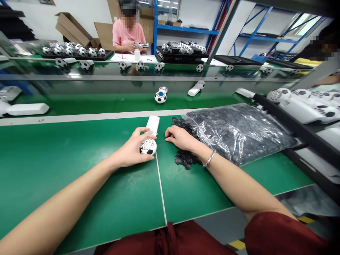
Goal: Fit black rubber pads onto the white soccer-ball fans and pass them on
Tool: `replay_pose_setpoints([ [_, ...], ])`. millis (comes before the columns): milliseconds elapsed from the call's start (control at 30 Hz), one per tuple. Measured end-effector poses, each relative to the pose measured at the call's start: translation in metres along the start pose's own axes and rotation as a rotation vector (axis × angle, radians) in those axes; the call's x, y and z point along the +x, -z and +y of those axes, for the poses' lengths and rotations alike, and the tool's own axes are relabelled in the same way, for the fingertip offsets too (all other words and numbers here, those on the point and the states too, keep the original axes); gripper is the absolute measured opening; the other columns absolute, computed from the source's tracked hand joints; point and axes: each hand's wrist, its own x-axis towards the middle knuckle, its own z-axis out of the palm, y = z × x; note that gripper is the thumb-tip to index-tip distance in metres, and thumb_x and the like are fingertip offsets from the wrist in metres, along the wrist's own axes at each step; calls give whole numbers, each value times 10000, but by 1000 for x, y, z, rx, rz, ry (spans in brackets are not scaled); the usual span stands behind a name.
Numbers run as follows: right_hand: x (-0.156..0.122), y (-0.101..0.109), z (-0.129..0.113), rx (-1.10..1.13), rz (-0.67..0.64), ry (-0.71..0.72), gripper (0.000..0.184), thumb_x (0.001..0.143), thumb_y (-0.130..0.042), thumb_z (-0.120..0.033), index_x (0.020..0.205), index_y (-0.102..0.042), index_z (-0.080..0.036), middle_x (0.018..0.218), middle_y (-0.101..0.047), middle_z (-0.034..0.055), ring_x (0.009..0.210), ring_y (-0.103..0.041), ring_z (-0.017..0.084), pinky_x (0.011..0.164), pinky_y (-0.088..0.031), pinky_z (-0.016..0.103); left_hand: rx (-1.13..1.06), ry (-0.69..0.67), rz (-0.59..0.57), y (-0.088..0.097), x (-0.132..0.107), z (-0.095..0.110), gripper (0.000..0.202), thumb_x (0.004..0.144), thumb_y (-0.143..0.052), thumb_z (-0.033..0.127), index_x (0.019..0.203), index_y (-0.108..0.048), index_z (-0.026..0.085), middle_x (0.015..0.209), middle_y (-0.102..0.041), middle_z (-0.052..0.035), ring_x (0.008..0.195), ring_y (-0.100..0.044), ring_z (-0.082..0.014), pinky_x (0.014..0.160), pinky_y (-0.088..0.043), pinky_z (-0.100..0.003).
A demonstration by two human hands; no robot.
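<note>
Left hand (130,150) holding ball (148,146) on table (66,141); right hand (180,137) hanging narrow-fingered by black bits (186,161), can't tell if gripping one.
Slack left grip could be letting ball roll; stray right wrist could be scattering bits. Bag (239,134) is crowding right, near edge (212,213) running below, room opening leftward.

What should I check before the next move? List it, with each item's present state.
1. White soccer-ball piece gripped: ok, the left hand is around its ball end.
2. Ball's whole surface visible: not ok, that hand covers part.
3. Loose black parts within easy reach: ok, they lie beside the right hand.
4. Black part in the right hand: cannot tell, its grip is hidden.
5. Plastic bag apart from the soccer-ball piece: ok, it lies well rightward.
</note>
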Motion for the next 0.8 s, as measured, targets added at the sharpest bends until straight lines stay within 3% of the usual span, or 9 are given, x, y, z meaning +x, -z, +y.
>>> replay_pose_setpoints([
  [100,0,2,1,29,-5,-35,146,744,-614,-133,888,-599,-144,790,-595,27,704,-543,116,700,-430,255,-6,9,0,2,1,-3,537,631,-684,296,1136,-502,266,1282,-249,-64,1271,-262,-294,1078,-238,-466],
  [233,2,5,4,58,-30,-37,56,740,-617,-154,795,-605,-155,737,-602,13,657,-544,107,654,-424,241,3,68,43,-2,2,-5,587,585,-720,331,1127,-506,263,1212,-269,-67,1249,-270,-311,1064,-254,-493],
  [400,-1,7,3,79,-27,5,54,720,-613,-139,721,-563,-160,711,-567,-8,632,-511,99,617,-403,232,-17,50,6,1,2,-4,553,621,-668,273,1144,-488,266,1255,-283,-65,1260,-300,-295,1064,-277,-471],
  [567,-12,3,-10,363,51,147,63,778,-530,-164,838,-543,-179,748,-561,-15,652,-512,96,641,-431,241,-29,-68,-85,10,3,-5,590,665,-603,212,1227,-425,245,1333,-342,-67,1266,-333,-256,1079,-251,-430],
  [667,-16,2,-19,536,23,118,117,810,-501,-192,900,-574,-175,816,-597,8,649,-540,94,644,-460,247,-57,-88,-77,10,4,-7,594,668,-587,197,1235,-412,232,1354,-345,-69,1267,-341,-239,1078,-254,-408],
  [800,-19,2,-23,425,79,150,143,802,-549,-189,933,-607,-187,856,-627,22,742,-566,123,717,-465,274,-77,-81,-71,8,6,-9,594,665,-583,196,1233,-412,228,1362,-339,-71,1267,-344,-237,1075,-258,-406],
])
